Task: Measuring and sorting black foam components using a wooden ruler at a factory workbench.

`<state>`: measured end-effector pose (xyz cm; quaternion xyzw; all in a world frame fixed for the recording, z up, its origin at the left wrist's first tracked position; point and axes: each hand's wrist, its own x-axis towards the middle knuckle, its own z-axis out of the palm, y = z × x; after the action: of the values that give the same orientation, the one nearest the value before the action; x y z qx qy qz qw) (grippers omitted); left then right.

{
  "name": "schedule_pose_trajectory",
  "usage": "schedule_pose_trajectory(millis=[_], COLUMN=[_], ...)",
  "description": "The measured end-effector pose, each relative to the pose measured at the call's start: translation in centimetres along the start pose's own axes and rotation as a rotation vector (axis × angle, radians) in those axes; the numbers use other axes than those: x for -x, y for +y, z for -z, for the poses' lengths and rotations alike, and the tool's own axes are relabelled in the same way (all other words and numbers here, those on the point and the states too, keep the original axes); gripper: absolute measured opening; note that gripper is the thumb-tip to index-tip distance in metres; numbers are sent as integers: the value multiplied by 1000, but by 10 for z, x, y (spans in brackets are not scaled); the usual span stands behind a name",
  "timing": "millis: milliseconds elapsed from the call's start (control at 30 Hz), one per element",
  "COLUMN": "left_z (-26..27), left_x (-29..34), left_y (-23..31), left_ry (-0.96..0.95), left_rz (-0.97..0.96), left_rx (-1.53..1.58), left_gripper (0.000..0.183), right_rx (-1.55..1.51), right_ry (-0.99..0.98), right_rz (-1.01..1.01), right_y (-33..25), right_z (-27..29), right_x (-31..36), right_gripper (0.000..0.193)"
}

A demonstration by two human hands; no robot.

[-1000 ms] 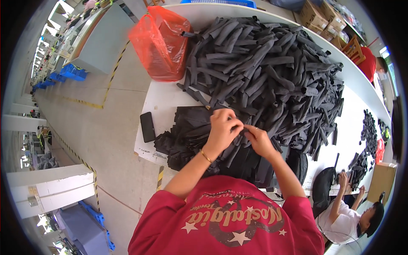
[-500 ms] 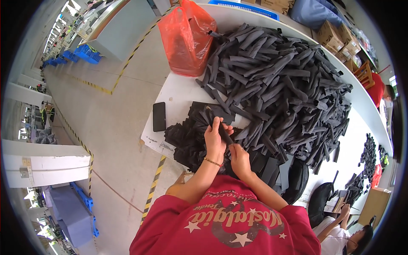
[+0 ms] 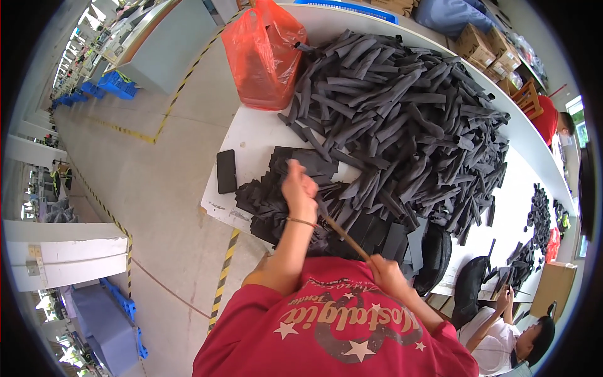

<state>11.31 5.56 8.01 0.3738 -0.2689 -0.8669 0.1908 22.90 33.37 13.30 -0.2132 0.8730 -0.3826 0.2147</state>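
A thin tan stick (image 3: 345,235) is gripped near its lower end by the closed fingers of the right hand (image 3: 386,275), just below the centre of the frame; it is straight, slender and smooth-looking, is slanted toward the upper left, and is darkened at its upper end, where dark cloth is met. The left hand (image 3: 299,187) is held near that end with its fingers curled; it is blurred, and whether anything is gripped by it cannot be made out. Black fabric pieces (image 3: 260,198) are bunched beneath the left hand, ruffled and layered; dark grey fabric tubes (image 3: 402,119), matte, narrow and creased, are heaped from the centre to the upper right, beside a translucent red bag (image 3: 264,63).
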Motion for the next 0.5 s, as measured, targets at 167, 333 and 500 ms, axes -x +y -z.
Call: schedule_pose_trajectory(millis=[167, 333, 500], left_z=[-7, -12, -27], left_x=[-8, -4, 24], left_y=[24, -2, 8], left_ry=[-55, 97, 20], left_rz=[-27, 95, 159], left_rx=[5, 156, -182], left_gripper=[36, 36, 33], right_rx=[-19, -374, -435], right_ry=[104, 459, 481], right_rz=[36, 68, 120], right_y=[-15, -43, -42], right_z=[15, -7, -12], right_x=[2, -88, -147], right_gripper=[17, 39, 16])
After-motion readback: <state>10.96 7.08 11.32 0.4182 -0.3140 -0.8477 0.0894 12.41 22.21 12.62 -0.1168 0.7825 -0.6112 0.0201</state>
